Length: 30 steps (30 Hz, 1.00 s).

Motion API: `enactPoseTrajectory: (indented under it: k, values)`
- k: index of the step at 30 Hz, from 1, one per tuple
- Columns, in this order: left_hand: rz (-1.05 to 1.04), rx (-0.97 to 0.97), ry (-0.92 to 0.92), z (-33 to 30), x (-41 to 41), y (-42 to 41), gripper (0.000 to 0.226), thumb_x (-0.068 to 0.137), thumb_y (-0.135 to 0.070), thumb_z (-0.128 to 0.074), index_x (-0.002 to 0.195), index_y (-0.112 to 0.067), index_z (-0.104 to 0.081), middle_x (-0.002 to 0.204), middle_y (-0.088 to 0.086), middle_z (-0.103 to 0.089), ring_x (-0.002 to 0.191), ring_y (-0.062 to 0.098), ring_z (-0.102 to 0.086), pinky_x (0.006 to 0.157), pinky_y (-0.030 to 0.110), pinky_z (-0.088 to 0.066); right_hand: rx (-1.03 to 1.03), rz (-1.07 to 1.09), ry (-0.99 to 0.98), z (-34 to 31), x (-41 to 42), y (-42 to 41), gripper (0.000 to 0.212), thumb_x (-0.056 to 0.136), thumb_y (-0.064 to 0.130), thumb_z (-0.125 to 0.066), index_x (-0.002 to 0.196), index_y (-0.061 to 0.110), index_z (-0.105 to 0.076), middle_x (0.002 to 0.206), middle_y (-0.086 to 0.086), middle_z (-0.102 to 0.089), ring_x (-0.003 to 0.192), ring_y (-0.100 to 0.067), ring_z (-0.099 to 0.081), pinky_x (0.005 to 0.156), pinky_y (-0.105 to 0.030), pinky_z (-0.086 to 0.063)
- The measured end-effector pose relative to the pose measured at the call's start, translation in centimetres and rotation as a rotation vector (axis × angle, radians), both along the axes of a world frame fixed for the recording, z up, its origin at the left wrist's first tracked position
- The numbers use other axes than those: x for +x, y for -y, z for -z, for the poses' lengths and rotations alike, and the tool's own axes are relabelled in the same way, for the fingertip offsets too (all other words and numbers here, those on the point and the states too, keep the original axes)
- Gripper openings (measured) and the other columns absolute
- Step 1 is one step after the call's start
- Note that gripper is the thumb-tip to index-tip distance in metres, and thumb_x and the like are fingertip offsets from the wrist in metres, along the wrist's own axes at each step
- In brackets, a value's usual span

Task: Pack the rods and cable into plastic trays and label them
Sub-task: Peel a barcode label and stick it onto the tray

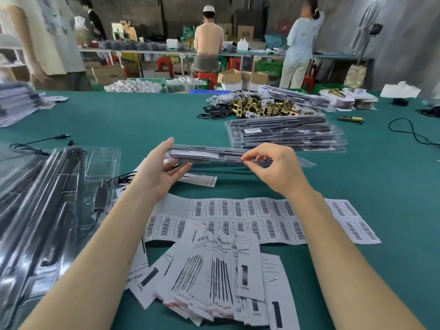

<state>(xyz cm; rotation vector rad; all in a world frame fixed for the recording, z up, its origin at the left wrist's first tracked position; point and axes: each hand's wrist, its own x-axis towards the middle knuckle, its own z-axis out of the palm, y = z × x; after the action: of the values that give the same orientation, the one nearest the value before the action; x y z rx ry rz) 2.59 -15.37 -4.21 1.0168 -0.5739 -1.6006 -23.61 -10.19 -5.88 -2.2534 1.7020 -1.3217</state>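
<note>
A clear plastic tray (209,155) packed with dark rods is lifted flat above the green table, seen edge-on. My left hand (162,170) supports its left end, thumb on top and straight fingers underneath. My right hand (271,165) pinches the near edge of the tray toward its middle. Barcode label sheets (252,220) lie under my forearms. Printed paper inserts (214,277) fan out at the near edge. Open trays holding rods and a black cable (54,210) lie at my left.
A stack of packed trays (285,134) sits behind my right hand. Brass lock parts (262,107) pile up further back, and a loose black cable (412,133) trails at the right. Paper stacks (16,103) sit at the far left. Several people work at benches behind the table.
</note>
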Motion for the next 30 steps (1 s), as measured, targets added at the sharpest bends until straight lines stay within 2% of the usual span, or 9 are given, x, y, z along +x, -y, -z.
enactPoseTrajectory:
  k: [6,10,15,17,21,23,26,28,30]
  values:
    - [0.004,-0.006,-0.005,0.2,0.0,0.0,0.041,0.088,-0.021,-0.076,0.122,-0.015,-0.054,0.122,0.020,-0.052,0.094,0.028,-0.066,0.068,0.034,-0.062,-0.015,0.020,-0.048,-0.1,0.5,0.1,0.014,0.087,0.023,-0.075,0.099,0.031,-0.076,0.094,0.016,-0.068,0.087,-0.007,-0.058,0.077,-0.037,-0.055]
    - [-0.021,-0.023,-0.008,-0.1,-0.1,0.0,0.037,0.086,-0.039,-0.078,0.109,-0.022,-0.054,0.116,0.017,-0.050,0.099,0.028,-0.063,0.066,0.035,-0.062,0.117,0.128,-0.239,-0.1,1.2,0.0,0.045,0.084,0.041,-0.076,0.126,0.041,-0.061,0.122,0.016,-0.061,0.114,-0.009,-0.049,0.094,-0.032,-0.037]
    - [0.008,-0.004,-0.182,0.2,0.4,0.3,0.073,0.084,-0.068,-0.064,0.123,-0.007,-0.052,0.122,0.025,-0.058,0.095,0.037,-0.074,0.067,0.037,-0.062,-0.099,0.198,-0.259,-2.3,2.1,-0.4,0.024,0.092,0.031,-0.069,0.115,0.036,-0.073,0.091,0.010,-0.074,0.080,-0.016,-0.060,0.070,-0.027,-0.039]
    - [0.034,-0.035,-0.232,0.1,0.6,0.4,0.074,0.089,-0.069,-0.055,0.125,-0.005,-0.050,0.123,0.023,-0.059,0.094,0.038,-0.074,0.071,0.038,-0.062,-0.197,0.236,-0.269,-4.1,2.6,-0.7,0.024,0.092,0.035,-0.071,0.116,0.034,-0.074,0.086,0.008,-0.075,0.075,-0.019,-0.066,0.062,-0.022,-0.037]
    - [0.088,-0.080,0.035,0.2,0.1,0.3,0.034,0.099,-0.043,-0.058,0.089,-0.011,-0.051,0.112,0.011,-0.065,0.089,0.026,-0.075,0.068,0.031,-0.061,-0.209,0.340,-0.194,-7.2,3.5,-1.6,0.029,0.091,0.046,-0.069,0.117,0.032,-0.073,0.087,0.008,-0.077,0.076,-0.019,-0.068,0.060,-0.022,-0.038]
    - [0.151,-0.106,0.156,0.4,-0.4,0.0,0.031,0.101,-0.036,-0.057,0.079,-0.015,-0.051,0.106,0.007,-0.068,0.090,0.023,-0.074,0.071,0.028,-0.059,-0.163,0.386,-0.119,-8.5,3.5,-1.9,0.032,0.090,0.050,-0.068,0.117,0.033,-0.072,0.092,0.011,-0.077,0.078,-0.015,-0.067,0.065,-0.025,-0.045]
    - [0.273,-0.173,0.232,0.2,-0.9,-0.4,0.031,0.100,-0.040,-0.058,0.079,-0.016,-0.055,0.102,0.006,-0.072,0.093,0.025,-0.075,0.077,0.030,-0.059,-0.132,0.409,0.064,-9.6,3.4,-2.4,0.030,0.088,0.051,-0.071,0.113,0.034,-0.074,0.094,0.016,-0.076,0.088,-0.012,-0.071,0.074,-0.030,-0.055]
    - [0.372,-0.226,0.284,-0.1,-1.3,-0.7,0.032,0.099,-0.044,-0.058,0.083,-0.016,-0.058,0.101,0.006,-0.074,0.097,0.026,-0.075,0.078,0.031,-0.060,-0.088,0.399,0.195,-9.6,3.0,-2.4,0.025,0.087,0.049,-0.072,0.107,0.036,-0.074,0.083,0.021,-0.071,0.084,-0.011,-0.072,0.075,-0.037,-0.059]
    - [0.480,-0.268,0.321,-0.1,-2.0,-1.0,0.034,0.098,-0.046,-0.058,0.094,-0.013,-0.061,0.104,0.007,-0.076,0.101,0.028,-0.074,0.081,0.031,-0.061,0.008,0.343,0.368,-9.4,2.3,-1.9,0.021,0.088,0.042,-0.072,0.108,0.034,-0.073,0.086,0.018,-0.072,0.077,-0.013,-0.074,0.077,-0.044,-0.060]
